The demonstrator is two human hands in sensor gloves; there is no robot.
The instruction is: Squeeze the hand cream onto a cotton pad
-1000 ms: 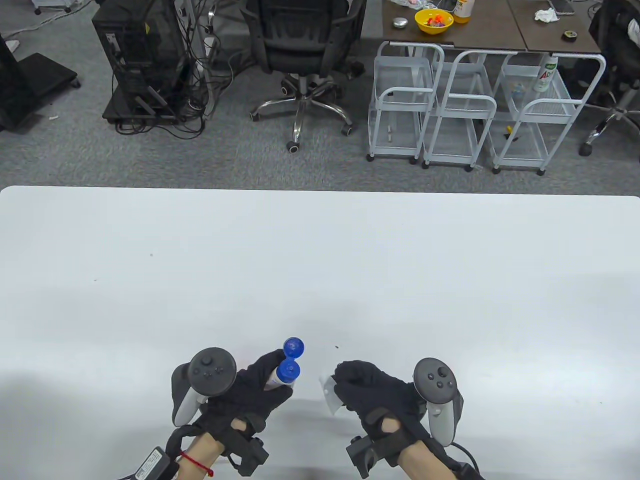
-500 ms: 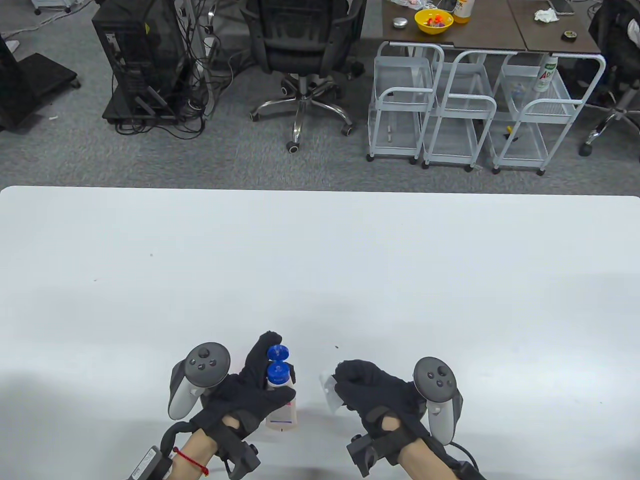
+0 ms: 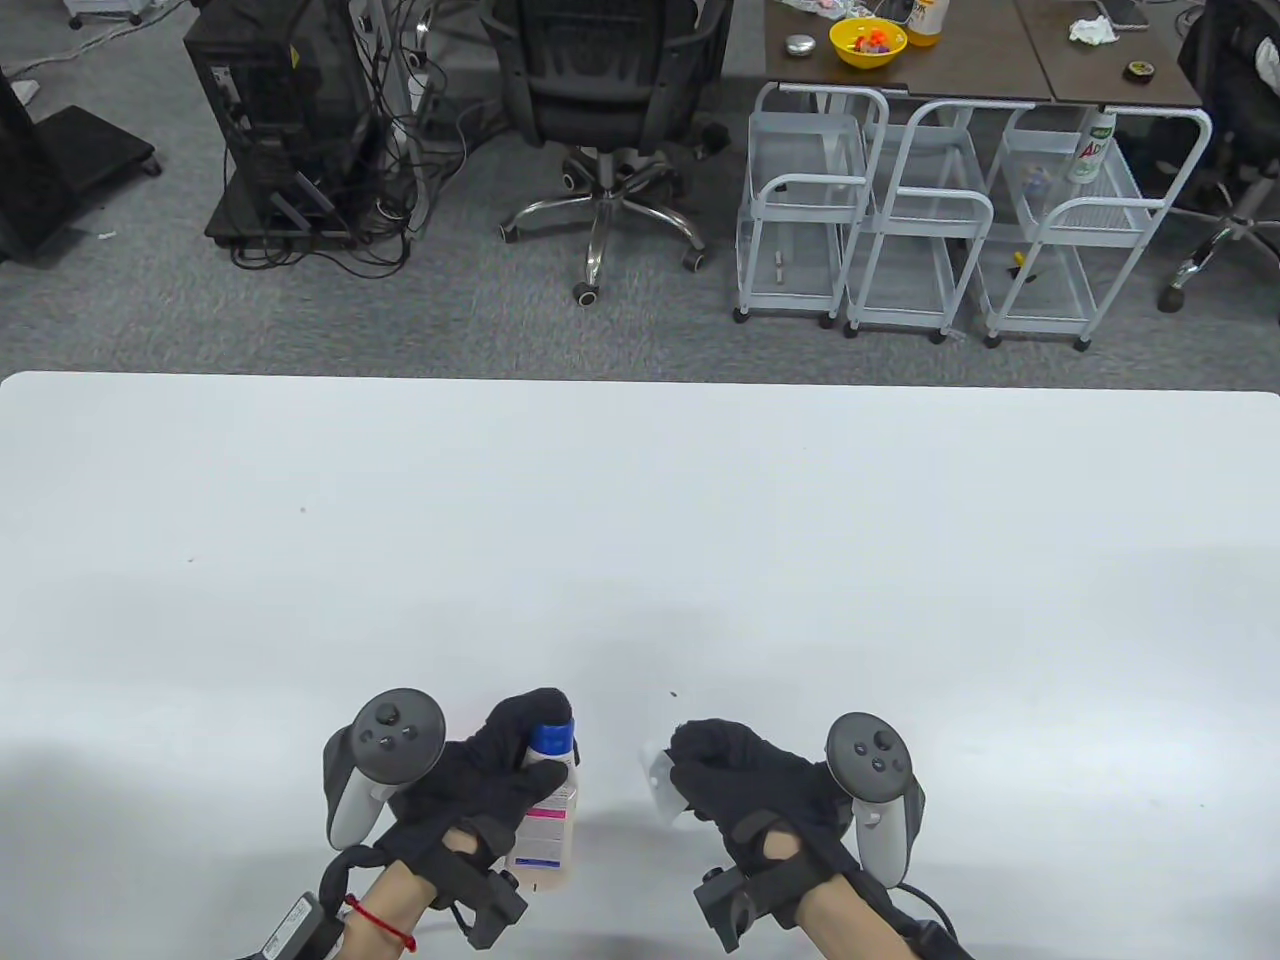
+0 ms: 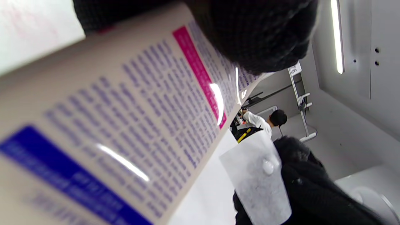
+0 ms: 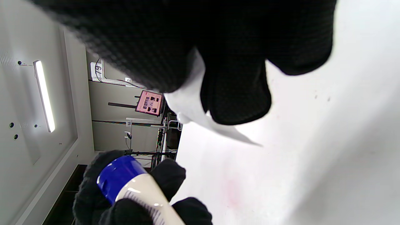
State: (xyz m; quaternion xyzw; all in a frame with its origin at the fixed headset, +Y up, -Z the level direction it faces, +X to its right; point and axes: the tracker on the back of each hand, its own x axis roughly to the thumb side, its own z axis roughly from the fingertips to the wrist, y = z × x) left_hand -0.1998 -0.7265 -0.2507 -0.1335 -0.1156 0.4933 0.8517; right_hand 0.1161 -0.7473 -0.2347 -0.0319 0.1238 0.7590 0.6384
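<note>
A white square cotton pad [image 4: 259, 181] carrying a small dab of cream [image 4: 268, 165] is pinched in the gloved right hand [image 3: 745, 790], largely hidden from above. Just beside it over the white table [image 3: 640, 560], the left hand [image 3: 480, 790] grips a cream-coloured, blue-capped hand cream tube [image 3: 545, 810], fingers covering its cap [image 5: 117, 176].

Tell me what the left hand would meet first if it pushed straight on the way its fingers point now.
Judging from the table view, the left hand, gripping the hand cream tube, points away and slightly right. That line looks free over the bare table; the cotton pad in the right hand sits off to the side. Depth is uncertain.
</note>
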